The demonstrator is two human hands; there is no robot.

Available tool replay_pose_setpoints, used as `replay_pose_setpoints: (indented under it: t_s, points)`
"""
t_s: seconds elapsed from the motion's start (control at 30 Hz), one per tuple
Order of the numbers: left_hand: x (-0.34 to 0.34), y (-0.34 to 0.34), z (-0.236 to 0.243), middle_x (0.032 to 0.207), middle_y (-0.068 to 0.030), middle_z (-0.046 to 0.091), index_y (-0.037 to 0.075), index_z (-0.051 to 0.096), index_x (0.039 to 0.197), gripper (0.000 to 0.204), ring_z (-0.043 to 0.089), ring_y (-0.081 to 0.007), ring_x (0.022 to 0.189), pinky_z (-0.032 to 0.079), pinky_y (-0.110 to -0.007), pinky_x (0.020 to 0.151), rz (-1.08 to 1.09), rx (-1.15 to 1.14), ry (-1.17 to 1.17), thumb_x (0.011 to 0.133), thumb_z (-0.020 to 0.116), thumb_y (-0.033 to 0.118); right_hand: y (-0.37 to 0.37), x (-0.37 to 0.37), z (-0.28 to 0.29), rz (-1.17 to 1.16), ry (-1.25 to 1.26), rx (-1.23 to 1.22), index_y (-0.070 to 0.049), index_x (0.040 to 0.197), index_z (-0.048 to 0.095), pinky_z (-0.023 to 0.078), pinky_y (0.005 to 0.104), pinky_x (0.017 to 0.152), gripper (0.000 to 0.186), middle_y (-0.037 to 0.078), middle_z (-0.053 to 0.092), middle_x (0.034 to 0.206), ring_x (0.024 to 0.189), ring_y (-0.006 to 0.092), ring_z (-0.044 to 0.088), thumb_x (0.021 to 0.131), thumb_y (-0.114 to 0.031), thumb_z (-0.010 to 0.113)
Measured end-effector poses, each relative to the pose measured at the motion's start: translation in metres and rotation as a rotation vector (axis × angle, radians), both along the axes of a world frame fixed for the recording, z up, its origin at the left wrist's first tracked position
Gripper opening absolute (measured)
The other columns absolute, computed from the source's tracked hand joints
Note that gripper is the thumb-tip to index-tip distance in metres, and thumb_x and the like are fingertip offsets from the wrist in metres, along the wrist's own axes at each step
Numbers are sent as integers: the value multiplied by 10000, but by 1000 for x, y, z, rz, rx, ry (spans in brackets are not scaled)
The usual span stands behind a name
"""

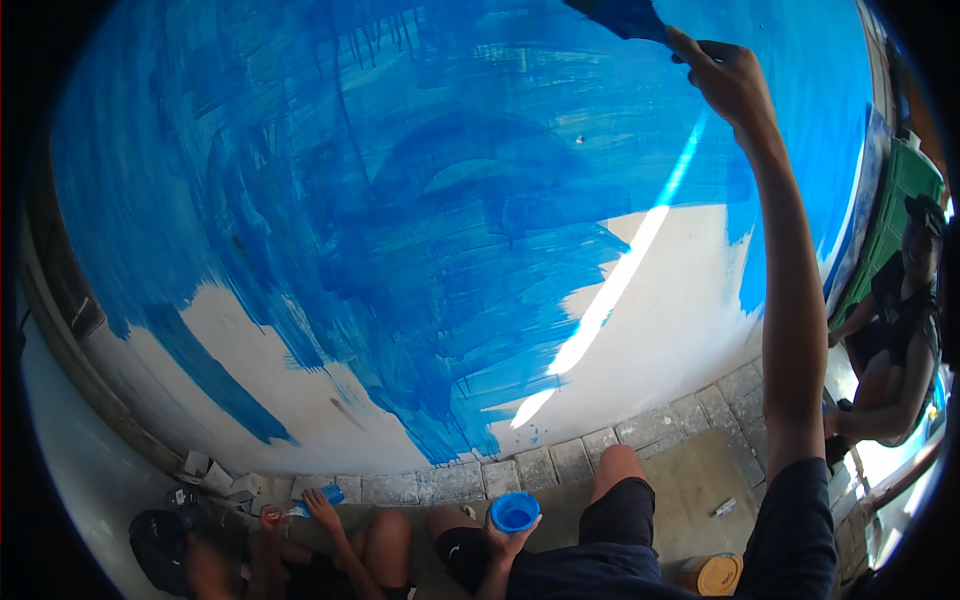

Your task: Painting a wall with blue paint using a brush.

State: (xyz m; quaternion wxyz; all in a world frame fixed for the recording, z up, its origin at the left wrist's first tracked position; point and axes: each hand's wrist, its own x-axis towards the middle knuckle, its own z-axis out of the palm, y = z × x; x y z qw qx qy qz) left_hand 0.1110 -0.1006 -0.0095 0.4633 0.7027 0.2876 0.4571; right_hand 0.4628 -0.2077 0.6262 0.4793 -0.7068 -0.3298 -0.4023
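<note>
My right arm is stretched up toward the wall, and my right hand (722, 80) is closed round the handle of a wide paintbrush (622, 16). The brush's dark blue head is over the painted part of the wall (420, 220), near the top of the view. Low down, close to my lap, my left hand (508, 543) grips a blue-rimmed paint cup (515, 498) with blue paint in it. Streaky blue covers much of the wall, with pale bare patches (680, 270) along its lower part. A bright strip of sunlight slants across it.
At lower left a person in a dark cap (158, 535) sits close by, holding a blue-headed brush (330, 494). Another person (900, 320) sits at right beside a green bin (900, 200). A yellow-lidded tin (718, 575) stands near my right side. Paving bricks (535, 470) edge the wall.
</note>
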Motion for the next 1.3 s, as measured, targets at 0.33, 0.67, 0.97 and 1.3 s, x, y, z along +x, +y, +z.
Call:
replay_pose_setpoints:
  t_s: [0.33, 0.67, 0.97, 1.3]
  points:
    - [9, 10, -6, 998, -99, 688, 53, 605, 1095, 704, 681, -241, 915, 537, -371, 833, 20, -75, -31, 540, 959, 303, 134, -65, 53, 46, -248, -187, -44, 832, 762, 409, 279, 513, 520, 49, 572, 585, 522, 108, 527, 880, -547, 639]
    - [7, 20, -14, 997, -100, 688, 50, 605, 1096, 708, 682, -241, 909, 539, -371, 828, 13, -92, -39, 538, 958, 306, 110, -60, 28, 116, -131, -508, -59, 843, 768, 421, 287, 516, 541, 41, 582, 570, 529, 113, 538, 854, -586, 651]
    - [9, 20, -22, 997, -101, 687, 49, 604, 1101, 718, 683, -241, 905, 541, -372, 824, 53, -30, -15, 535, 959, 313, 134, -64, 45, 137, -213, -225, -38, 862, 763, 457, 308, 556, 580, 63, 600, 611, 552, 132, 559, 875, -599, 613]
    - [10, 23, -23, 995, -102, 685, 53, 603, 1110, 761, 684, -247, 905, 545, -379, 826, 84, -20, -25, 511, 965, 352, 129, -76, 25, 149, -279, -264, -19, 827, 754, 455, 324, 550, 544, 82, 588, 566, 520, 151, 546, 880, -550, 644]
